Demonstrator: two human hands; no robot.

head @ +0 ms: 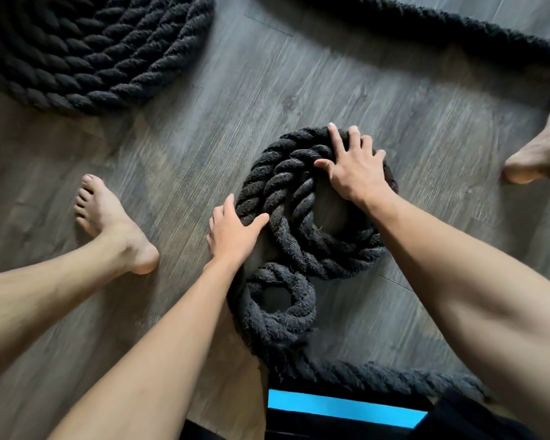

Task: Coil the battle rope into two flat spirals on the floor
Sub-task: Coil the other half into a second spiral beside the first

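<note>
A thick black battle rope lies on the grey wood floor. One flat spiral of several turns (77, 49) fills the upper left. In the middle a loose, uneven coil (299, 211) has a small tight loop (280, 300) at its near side. My left hand (232, 230) grips the coil's left strand, thumb over the rope. My right hand (353, 166) lies flat with spread fingers on the coil's far right arc, pressing down. A straight length of rope (426, 30) runs across the top right; another stretch (378, 376) leads off to the lower right.
My bare left foot (108, 223) stands on the floor left of the coil and my right foot (540, 154) at the right edge. Dark shorts with a blue stripe (340, 408) show at the bottom. Bare floor (251, 90) separates the two coils.
</note>
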